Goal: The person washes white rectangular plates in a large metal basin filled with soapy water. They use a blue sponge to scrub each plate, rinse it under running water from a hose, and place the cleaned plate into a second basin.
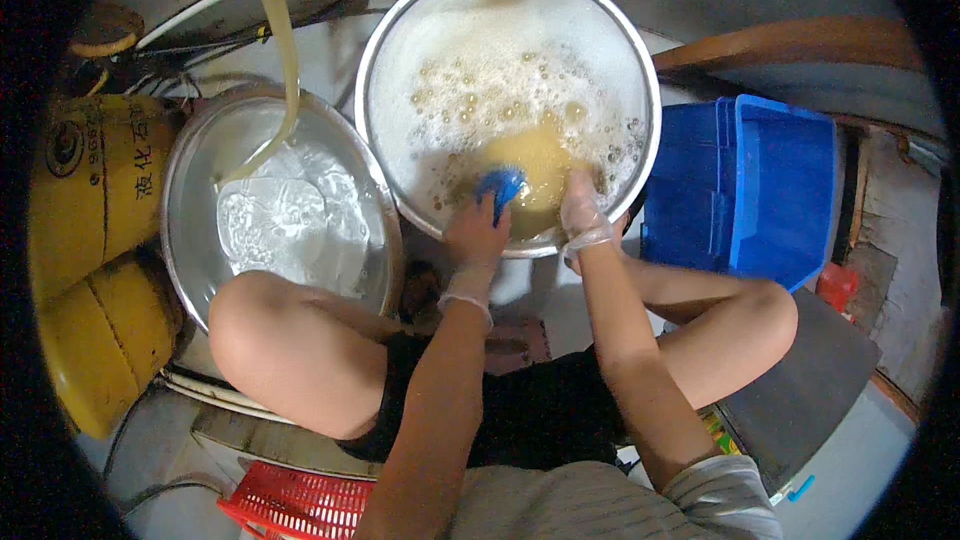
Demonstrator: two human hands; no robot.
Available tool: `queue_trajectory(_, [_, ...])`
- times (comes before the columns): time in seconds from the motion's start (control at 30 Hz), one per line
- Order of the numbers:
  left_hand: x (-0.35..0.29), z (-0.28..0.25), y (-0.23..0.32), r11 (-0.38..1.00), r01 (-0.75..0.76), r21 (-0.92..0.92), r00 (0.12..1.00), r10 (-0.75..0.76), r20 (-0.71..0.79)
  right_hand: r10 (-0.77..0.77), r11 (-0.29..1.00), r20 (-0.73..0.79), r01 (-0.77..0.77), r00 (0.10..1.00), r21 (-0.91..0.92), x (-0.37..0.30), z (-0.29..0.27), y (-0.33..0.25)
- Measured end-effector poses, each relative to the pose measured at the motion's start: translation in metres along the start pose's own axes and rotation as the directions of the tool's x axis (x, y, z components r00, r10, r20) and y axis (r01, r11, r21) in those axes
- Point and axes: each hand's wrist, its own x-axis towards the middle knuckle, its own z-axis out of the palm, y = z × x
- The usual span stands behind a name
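Note:
A wide metal basin (pixel 372 155) holds cloudy, foamy water. My left hand (pixel 478 230), in a clear plastic glove, is closed around a blue scrubber (pixel 502 181), which is pressed at a tan, rounded object (pixel 537 168) lying partly under the water at the near side. My right hand (pixel 582 208), also in a clear glove, grips the right edge of that tan object; its fingertips are hidden in the water. The suds hide the object's full shape, so its kind is unclear.
To the left, a second metal basin (pixel 178 230) holds clear water with a translucent container (pixel 270 215) in it, fed by a hose (pixel 285 50). Yellow gas cylinders (pixel 100 195) stand beyond it. A blue plastic bin (pixel 690 195) is at the right, a red basket (pixel 305 500) low left.

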Motion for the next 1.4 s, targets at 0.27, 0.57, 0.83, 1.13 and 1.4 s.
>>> queue_trajectory(0.27, [0.000, 0.001, -0.003, 0.999, -0.044, -0.026, 0.987, 0.039, -0.156, -0.096, 0.959, 0.155, 0.133, 0.983, -0.250, -0.024, 0.020, -0.027])
queue_trajectory(0.57, [0.000, -0.002, 0.008, 0.999, -0.047, 0.023, 0.994, 0.049, -0.098, -0.119, 0.668, 0.276, 0.282, 0.954, -0.688, 0.048, -0.056, 0.039])
queue_trajectory(0.83, [0.002, -0.008, 0.006, 0.998, 0.049, 0.031, 0.997, -0.051, 0.050, 0.307, 0.874, 0.148, -0.339, 0.940, 0.347, 0.011, 0.002, -0.006])
queue_trajectory(1.13, [-0.002, 0.000, 0.001, 0.999, 0.021, 0.032, 0.999, -0.020, -0.037, 0.085, 0.996, 0.136, -0.082, 0.987, -0.022, 0.028, -0.011, 0.013])
queue_trajectory(1.4, [0.002, -0.009, 0.003, 0.999, 0.052, 0.015, 0.995, -0.053, 0.084, 0.008, 0.996, 0.004, -0.009, 1.000, 0.093, 0.006, 0.001, -0.017])
